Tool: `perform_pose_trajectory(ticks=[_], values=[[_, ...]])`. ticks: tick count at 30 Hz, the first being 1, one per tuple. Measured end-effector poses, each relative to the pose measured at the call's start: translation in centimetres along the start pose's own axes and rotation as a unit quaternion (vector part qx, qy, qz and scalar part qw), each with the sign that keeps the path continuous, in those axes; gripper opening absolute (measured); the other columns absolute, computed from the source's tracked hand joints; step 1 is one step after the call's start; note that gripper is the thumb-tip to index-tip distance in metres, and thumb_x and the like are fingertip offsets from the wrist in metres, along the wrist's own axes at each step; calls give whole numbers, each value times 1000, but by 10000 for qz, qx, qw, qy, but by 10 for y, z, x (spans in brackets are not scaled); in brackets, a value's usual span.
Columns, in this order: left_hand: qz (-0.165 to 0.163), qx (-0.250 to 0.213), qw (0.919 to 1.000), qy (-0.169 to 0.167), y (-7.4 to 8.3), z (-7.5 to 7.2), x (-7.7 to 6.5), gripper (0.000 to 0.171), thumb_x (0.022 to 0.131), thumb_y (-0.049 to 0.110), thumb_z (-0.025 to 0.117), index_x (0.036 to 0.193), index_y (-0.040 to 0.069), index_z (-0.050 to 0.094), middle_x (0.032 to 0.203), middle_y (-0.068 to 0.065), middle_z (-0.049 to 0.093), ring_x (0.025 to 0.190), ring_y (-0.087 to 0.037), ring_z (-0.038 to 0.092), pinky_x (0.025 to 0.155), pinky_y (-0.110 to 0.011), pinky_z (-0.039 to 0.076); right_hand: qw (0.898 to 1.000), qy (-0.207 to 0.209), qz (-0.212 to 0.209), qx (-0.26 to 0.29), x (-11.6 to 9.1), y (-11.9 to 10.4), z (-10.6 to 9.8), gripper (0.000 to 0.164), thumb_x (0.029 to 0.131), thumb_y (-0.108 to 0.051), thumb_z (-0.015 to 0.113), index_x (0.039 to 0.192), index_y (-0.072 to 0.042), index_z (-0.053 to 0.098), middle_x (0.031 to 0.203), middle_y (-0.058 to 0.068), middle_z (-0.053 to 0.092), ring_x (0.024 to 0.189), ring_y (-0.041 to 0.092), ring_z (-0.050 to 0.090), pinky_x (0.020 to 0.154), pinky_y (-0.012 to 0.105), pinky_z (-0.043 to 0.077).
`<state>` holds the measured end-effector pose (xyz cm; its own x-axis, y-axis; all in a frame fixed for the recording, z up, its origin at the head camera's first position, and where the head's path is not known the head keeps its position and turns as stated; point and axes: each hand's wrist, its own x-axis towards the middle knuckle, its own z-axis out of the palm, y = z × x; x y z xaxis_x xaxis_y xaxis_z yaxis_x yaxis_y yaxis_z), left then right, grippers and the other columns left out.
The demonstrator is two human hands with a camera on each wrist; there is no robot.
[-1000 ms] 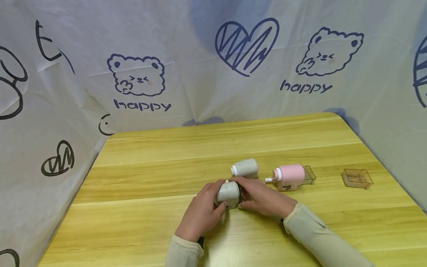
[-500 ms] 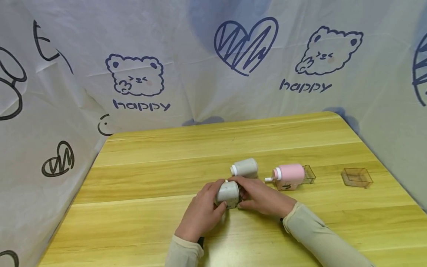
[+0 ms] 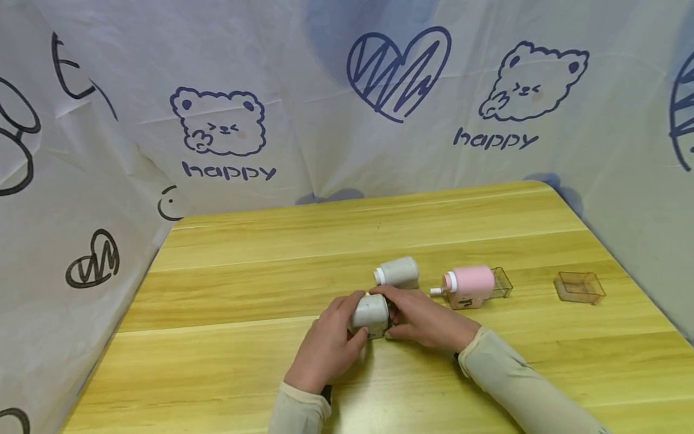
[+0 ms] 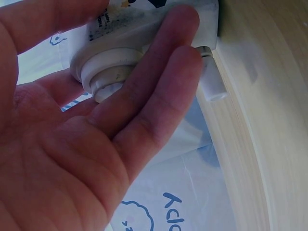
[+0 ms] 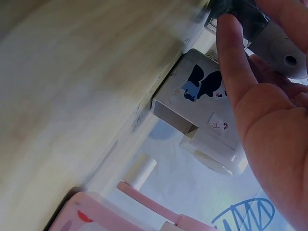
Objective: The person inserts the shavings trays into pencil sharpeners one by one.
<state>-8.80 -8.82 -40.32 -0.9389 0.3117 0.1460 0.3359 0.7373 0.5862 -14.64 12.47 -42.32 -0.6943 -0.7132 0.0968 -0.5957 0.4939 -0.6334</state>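
In the head view my left hand (image 3: 328, 346) grips a grey-white crank pencil sharpener (image 3: 371, 310) from its left side, low over the table. Its white crank handle (image 4: 212, 79) shows beyond my fingers in the left wrist view. At the other end, my right hand (image 3: 428, 319) pinches a dark see-through shavings drawer (image 5: 248, 23) at the base, below the round hole. How far the drawer sits inside is hidden. Just behind lies a second grey-white sharpener (image 3: 400, 272); its drawer slot (image 5: 173, 118) gapes without a drawer.
A pink crank sharpener (image 3: 470, 286) stands to the right of my hands, with a clear drawer (image 3: 502, 283) behind it. Farther right sits a brownish clear drawer (image 3: 579, 287). A printed white cloth (image 3: 325, 120) rises behind the wooden table (image 3: 228, 289).
Both hands keep their hold on the sharpener and its drawer, with barely any movement. The head view has shifted very slightly.
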Motion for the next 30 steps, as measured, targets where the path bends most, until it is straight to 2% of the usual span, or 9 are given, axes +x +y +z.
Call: perform_pose_trajectory(ticks=[12,30], values=[[0,31,10000,35,0,-1,0,54,89,20,63,140,10,47,127,-12,55,85,-17,55,72,-35,47,9998,-43,73,-153,1,-3,-1,68,83,-19,74,141,-13,39,96,-5,52,83,15,52,72,29,45],[-65,82,9999,-43,0,-2,0,54,89,21,62,140,11,46,128,-12,54,85,-18,55,72,-36,47,9999,-91,102,-84,2,-5,-2,69,83,-19,73,143,-13,38,96,-6,52,84,15,52,73,29,45]])
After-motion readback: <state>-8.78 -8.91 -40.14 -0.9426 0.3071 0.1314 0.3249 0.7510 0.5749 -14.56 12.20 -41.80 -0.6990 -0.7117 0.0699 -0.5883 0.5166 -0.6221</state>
